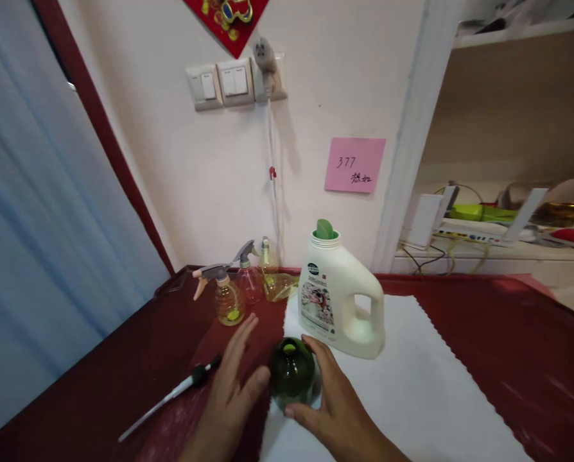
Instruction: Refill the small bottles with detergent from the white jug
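- The dark green bottle stood upright near the front edge of the table, its open neck facing up, so its long axis ran vertical; it sat where the left edge of the white cloth met the red cloth.
- The bottle lay directly between the two hands and just ahead of the wrists, neither hand reaching across the other.
- The right hand curved round the bottle's right side, fingers spread and thumb low at its base; it appeared to touch the glass without closing on it.
- The left hand lay open on the red cloth at the bottle's left, fingers pointing toward the back edge, thumb tip at or just beside the bottle wall; whether it touched could not be told.
- Of the two, the right hand was the nearer and wrapped more of the bottle.
- A spray tube with a black cap lay on the table left of the left hand, slanting toward the front left corner.
- A white detergent jug, its green spout uncovered, stood on the white cloth just behind the bottle, handle turned to the right.
- Three small spray bottles stood grouped near the back edge, behind the left hand.
- On the wall behind hung a pink note.
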Tool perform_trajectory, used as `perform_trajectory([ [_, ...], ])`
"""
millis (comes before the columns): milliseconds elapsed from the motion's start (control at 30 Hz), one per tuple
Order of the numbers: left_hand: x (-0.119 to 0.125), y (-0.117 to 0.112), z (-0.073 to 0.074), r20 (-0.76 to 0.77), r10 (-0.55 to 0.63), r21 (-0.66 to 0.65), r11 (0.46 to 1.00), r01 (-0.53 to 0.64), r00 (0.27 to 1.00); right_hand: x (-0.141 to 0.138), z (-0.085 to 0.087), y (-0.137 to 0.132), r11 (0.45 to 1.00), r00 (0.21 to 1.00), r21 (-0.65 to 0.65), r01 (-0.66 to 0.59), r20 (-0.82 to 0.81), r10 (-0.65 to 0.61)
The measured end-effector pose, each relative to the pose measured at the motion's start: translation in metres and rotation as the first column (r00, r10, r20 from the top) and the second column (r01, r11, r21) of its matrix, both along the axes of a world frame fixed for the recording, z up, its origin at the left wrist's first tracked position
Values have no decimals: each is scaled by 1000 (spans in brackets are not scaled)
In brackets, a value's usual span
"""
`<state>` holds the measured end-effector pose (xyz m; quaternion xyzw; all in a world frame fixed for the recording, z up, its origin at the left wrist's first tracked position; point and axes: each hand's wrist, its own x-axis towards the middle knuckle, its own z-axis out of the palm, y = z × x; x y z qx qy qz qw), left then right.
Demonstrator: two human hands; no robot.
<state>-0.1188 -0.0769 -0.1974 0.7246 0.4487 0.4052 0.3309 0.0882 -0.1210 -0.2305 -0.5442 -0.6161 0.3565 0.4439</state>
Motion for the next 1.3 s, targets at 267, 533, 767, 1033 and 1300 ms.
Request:
perform_trajectory([
  [267, -68, 30, 25, -834, 170, 154, 985, -75, 525, -16, -28, 5, 996, 992, -42, 73, -97, -77],
  [533, -91, 29, 16, -756, 173, 163, 984, -74, 632, -13, -20, 6, 998, 997, -42, 40, -61, -43],
  [767, -33, -1, 93, 166, 213, 63, 972, -226, 963, -11, -9, 1, 999, 998, -41, 24, -63, -26],
  [1033, 32, 6, 97, 482, 30, 153, 981, -118, 876, -13, -14, 6, 999, 998, -12, 43, -35, -43],
  [1300, 52, 12, 72, 341, 85, 56, 992, -110, 936, -13, -11, 6, 999, 999, 33, 43, -30, -42],
])
